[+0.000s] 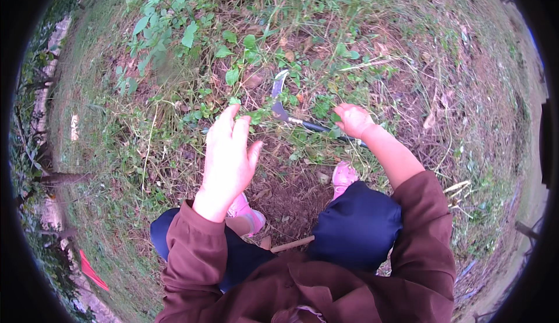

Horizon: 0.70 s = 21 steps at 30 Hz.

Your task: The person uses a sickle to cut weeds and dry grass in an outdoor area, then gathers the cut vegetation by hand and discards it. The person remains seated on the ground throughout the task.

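A sickle with a curved metal blade (278,91) and a dark handle (315,127) lies among low weeds in front of me. My left hand (231,152) is raised to the left of the sickle, fingers apart, with its fingertips near small green leaves (257,115). Just above and beyond the handle is my right hand (354,120), fingers curled downward at the weeds (324,104). Whether it grips a stem cannot be told, as its fingertips are partly hidden. The far end of the handle passes below my right wrist.
Pink shoes (344,175) stand on either side of bare soil (292,196). A stick (291,244) lies between my legs. A leafy plant (159,30) grows at the upper left. Red material (92,271) lies at the lower left, near a pale strip along the greenery.
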Motion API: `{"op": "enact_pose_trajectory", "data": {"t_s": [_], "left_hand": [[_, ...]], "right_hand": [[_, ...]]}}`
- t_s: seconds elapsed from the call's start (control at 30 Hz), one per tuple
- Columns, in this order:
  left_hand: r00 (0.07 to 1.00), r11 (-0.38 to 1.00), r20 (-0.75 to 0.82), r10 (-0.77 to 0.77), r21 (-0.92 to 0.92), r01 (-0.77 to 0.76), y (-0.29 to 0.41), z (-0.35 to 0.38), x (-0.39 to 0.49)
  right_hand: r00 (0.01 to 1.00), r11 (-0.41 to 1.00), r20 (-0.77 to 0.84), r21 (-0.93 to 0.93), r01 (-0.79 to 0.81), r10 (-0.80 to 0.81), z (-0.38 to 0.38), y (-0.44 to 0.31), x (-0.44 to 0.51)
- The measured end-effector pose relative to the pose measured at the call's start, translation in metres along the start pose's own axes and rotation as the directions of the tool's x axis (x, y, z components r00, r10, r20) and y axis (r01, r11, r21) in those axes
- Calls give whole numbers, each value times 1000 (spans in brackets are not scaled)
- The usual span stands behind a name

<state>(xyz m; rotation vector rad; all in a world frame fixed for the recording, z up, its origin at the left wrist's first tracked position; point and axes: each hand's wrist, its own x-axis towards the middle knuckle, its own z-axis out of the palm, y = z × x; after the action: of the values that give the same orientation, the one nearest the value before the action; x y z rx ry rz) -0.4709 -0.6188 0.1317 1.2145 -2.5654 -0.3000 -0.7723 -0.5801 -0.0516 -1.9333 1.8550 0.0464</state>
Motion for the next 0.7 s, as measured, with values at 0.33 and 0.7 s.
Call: {"op": "enact_pose_trajectory", "data": {"t_s": [0.33,0.7], "left_hand": [[985,998,161,-59,30,55,-12,4,1],[997,997,69,-46,-52,50,-13,-27,-18]], "right_hand": [[992,822,-89,-569,26,-93,26,-15,128],[961,965,277,-249,82,-10,-6,-80,42]]}}
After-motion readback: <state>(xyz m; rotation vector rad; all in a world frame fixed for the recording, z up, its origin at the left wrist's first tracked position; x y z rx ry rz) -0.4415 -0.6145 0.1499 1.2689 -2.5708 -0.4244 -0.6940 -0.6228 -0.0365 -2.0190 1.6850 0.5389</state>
